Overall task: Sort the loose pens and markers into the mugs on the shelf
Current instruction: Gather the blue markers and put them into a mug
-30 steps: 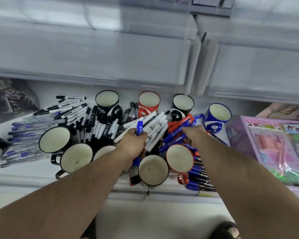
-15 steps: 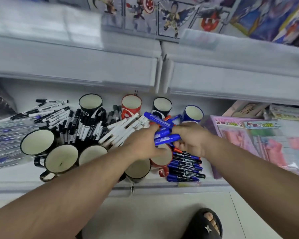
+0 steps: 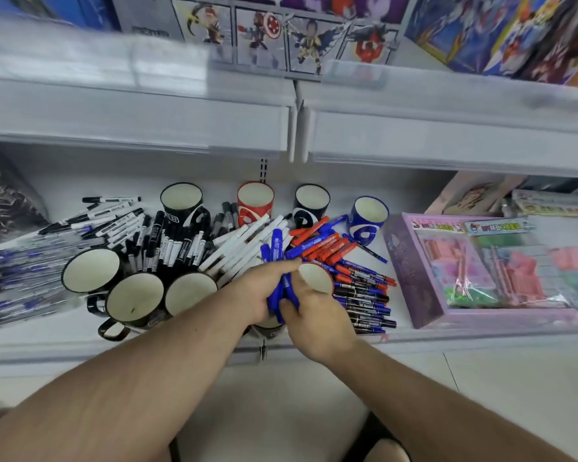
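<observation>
Head view. Both hands clamped on one bundle of blue markers (image 3: 278, 261): left hand (image 3: 264, 288) wrapped round the bundle from the left, fingers curled over the top; right hand (image 3: 309, 303) pinching the lower ends from the right, thumb across the barrels. Bundle long axis near upright, tilted slightly back, caps up and pointing toward the shelf rear. Directly behind and just right of the grip: red-rimmed mug (image 3: 316, 278), mouth open and unfilled, touching or nearly touching the right fingers. Nearest receptacle by judgement; right hand closer to it. Coming move likely a short shift right and a tip-in, barrels kept parallel. Risk: splaying of the bundle on release.

Remaining loose stock: white markers (image 3: 239, 246) fanned left of the grip; red markers (image 3: 327, 246) behind right; black markers (image 3: 177, 246) further left; clear-barrelled pens (image 3: 24, 271) at far left. Three black mugs (image 3: 134, 300) in the front row left, all unfilled; blue mug (image 3: 369, 215), red mug (image 3: 255, 201) and two dark mugs at rear. Sorting judged barely begun.

Surface: white shelf (image 3: 47, 348) with a low front lip, another shelf overhanging above. Pink boxed set (image 3: 481, 271) to the right. Pale floor below.
</observation>
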The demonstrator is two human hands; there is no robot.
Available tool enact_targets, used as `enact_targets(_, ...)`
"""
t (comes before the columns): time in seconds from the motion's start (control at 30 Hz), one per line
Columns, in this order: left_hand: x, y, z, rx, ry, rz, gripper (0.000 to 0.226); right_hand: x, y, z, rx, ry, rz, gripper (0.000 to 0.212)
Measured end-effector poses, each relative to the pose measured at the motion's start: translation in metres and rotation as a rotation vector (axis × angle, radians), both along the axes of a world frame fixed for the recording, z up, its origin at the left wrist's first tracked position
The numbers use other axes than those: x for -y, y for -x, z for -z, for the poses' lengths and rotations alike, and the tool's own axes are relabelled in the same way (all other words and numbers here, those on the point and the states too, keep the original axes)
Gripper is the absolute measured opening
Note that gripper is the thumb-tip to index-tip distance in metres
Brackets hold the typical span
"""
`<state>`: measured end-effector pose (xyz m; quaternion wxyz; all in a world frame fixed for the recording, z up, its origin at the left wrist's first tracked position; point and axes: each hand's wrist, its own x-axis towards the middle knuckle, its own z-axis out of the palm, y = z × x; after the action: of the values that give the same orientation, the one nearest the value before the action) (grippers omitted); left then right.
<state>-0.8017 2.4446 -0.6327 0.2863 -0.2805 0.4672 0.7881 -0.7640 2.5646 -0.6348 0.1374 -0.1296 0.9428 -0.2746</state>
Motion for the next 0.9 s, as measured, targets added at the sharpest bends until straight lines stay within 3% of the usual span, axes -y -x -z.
enact_targets(0.07,0.003,-0.005,0.0,0.059,-0.023,-0.055,0.022,0.003,-0.006,-0.005,0.074,0.1,0.034,0.052)
enact_targets(0.17,-0.002,-0.016,-0.003,0.088,-0.143,-0.185,0.028,0.011,-0.016,-0.007,0.093,0.26,0.258,0.051)
enact_targets(0.3,-0.012,-0.038,0.004,0.085,-0.262,-0.208,0.052,0.02,-0.021,0.004,0.013,0.221,0.326,0.052)
enact_targets(0.43,-0.005,-0.046,0.02,0.199,-0.253,-0.163,0.042,0.016,-0.018,0.001,0.184,0.208,0.278,0.051)
enact_targets(0.53,-0.002,-0.047,0.03,0.217,-0.179,0.007,0.052,0.01,-0.01,-0.009,0.245,0.194,0.201,0.037)
enact_targets(0.67,0.006,-0.041,0.026,0.223,0.071,0.264,0.058,0.005,0.009,0.005,0.176,-0.068,0.127,0.039)
enact_targets(0.8,0.017,-0.037,0.024,0.206,0.366,0.168,0.029,0.02,0.022,0.026,0.171,-0.298,0.022,0.032)
enact_targets(0.9,0.024,-0.033,0.033,0.194,0.462,0.005,0.024,0.039,0.029,0.04,0.175,-0.33,-0.015,0.037)
